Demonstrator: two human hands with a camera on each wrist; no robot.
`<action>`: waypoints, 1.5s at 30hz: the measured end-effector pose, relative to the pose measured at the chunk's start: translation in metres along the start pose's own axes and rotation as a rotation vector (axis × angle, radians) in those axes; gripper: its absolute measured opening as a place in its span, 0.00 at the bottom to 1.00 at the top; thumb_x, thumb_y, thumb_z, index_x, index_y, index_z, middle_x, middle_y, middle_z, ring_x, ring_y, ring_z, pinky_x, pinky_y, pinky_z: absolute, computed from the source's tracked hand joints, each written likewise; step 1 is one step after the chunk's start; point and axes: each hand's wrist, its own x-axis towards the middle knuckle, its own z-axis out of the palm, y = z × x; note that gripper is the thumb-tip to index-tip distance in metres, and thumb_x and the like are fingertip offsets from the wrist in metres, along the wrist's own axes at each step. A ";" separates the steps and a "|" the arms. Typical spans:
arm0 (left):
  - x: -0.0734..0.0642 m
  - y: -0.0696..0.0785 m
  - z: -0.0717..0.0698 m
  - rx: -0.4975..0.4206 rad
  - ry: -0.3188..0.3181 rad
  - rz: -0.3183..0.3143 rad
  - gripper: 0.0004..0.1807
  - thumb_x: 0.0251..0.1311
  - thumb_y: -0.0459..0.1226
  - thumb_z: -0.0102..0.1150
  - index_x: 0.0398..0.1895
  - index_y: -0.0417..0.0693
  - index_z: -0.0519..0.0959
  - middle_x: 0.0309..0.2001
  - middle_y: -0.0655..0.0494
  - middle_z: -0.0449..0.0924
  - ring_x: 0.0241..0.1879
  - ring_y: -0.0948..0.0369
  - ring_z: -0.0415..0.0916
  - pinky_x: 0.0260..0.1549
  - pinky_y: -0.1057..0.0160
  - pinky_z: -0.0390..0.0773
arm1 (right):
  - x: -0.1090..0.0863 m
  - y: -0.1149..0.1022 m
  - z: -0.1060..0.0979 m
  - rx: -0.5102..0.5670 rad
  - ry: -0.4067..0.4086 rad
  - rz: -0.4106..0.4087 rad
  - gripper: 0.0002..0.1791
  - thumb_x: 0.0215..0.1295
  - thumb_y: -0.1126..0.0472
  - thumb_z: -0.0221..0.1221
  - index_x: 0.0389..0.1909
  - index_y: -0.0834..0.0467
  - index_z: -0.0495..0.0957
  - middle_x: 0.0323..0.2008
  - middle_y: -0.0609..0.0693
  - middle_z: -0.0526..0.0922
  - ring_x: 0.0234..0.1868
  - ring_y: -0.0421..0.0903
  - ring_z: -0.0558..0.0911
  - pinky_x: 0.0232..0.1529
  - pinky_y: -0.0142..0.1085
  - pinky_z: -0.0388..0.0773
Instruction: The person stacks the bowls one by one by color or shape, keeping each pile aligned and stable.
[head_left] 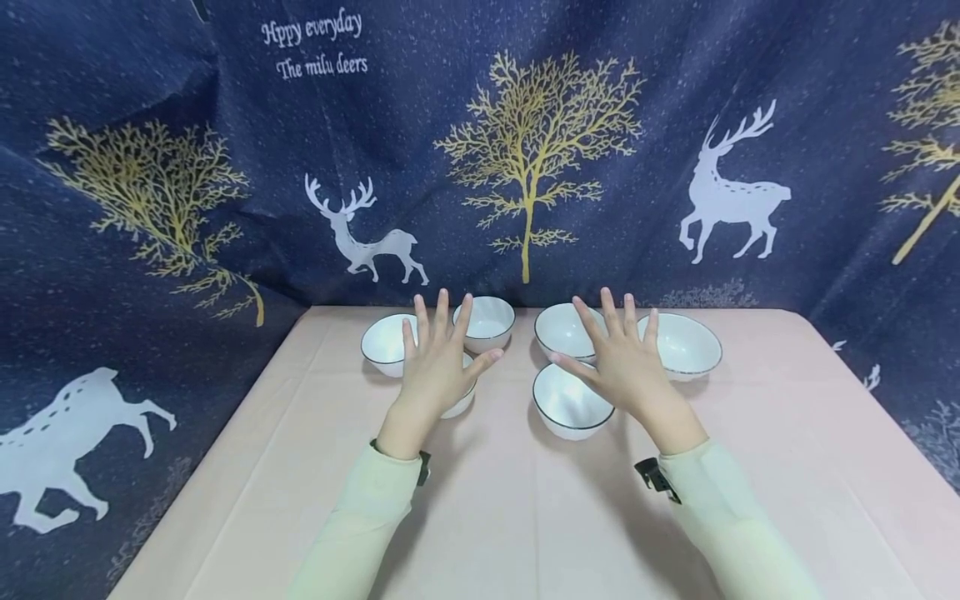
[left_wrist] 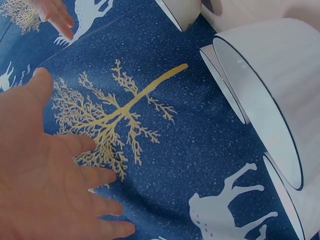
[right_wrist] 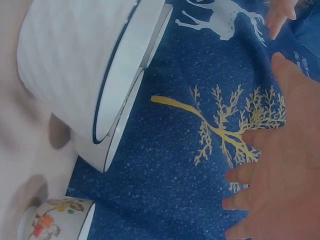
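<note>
My left hand [head_left: 435,367] is held above the table with fingers spread. Behind and below it stand three white, dark-rimmed bowls: a left bowl [head_left: 382,343], a back bowl [head_left: 487,321] and a partly hidden front bowl [head_left: 460,404]. The right hand [head_left: 626,362], fingers also spread, hovers over three more white bowls: a back bowl [head_left: 558,332], a right bowl [head_left: 686,346] and a front bowl [head_left: 573,400]. Both wrist views show the palms holding nothing and apart from the bowls. A flower-patterned bowl [right_wrist: 57,220] appears low in the right wrist view.
A pale pink cloth covers the table [head_left: 495,517]. Behind it hangs a dark blue curtain [head_left: 465,217] printed with white deer and gold trees. Dark straps [head_left: 657,479] circle the wrists by the light green sleeves [head_left: 360,517].
</note>
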 end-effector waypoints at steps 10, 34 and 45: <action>-0.003 -0.002 -0.006 -0.003 0.049 0.031 0.48 0.62 0.65 0.46 0.78 0.54 0.43 0.76 0.42 0.33 0.72 0.40 0.20 0.69 0.33 0.35 | 0.004 -0.007 -0.005 0.007 0.015 -0.043 0.49 0.63 0.29 0.48 0.77 0.50 0.43 0.75 0.64 0.37 0.73 0.67 0.33 0.67 0.67 0.23; -0.005 -0.018 -0.015 -0.103 0.184 0.021 0.41 0.66 0.57 0.50 0.76 0.48 0.52 0.74 0.39 0.47 0.74 0.41 0.37 0.70 0.37 0.47 | 0.023 -0.042 -0.002 0.103 0.040 -0.127 0.42 0.69 0.33 0.43 0.77 0.47 0.43 0.75 0.61 0.46 0.75 0.62 0.42 0.72 0.62 0.37; -0.006 -0.031 -0.016 -0.141 0.277 0.035 0.34 0.69 0.52 0.50 0.70 0.41 0.63 0.67 0.37 0.63 0.68 0.41 0.57 0.65 0.40 0.60 | 0.034 -0.063 0.014 0.217 0.125 -0.193 0.38 0.72 0.39 0.46 0.74 0.57 0.53 0.72 0.64 0.55 0.73 0.62 0.53 0.73 0.58 0.48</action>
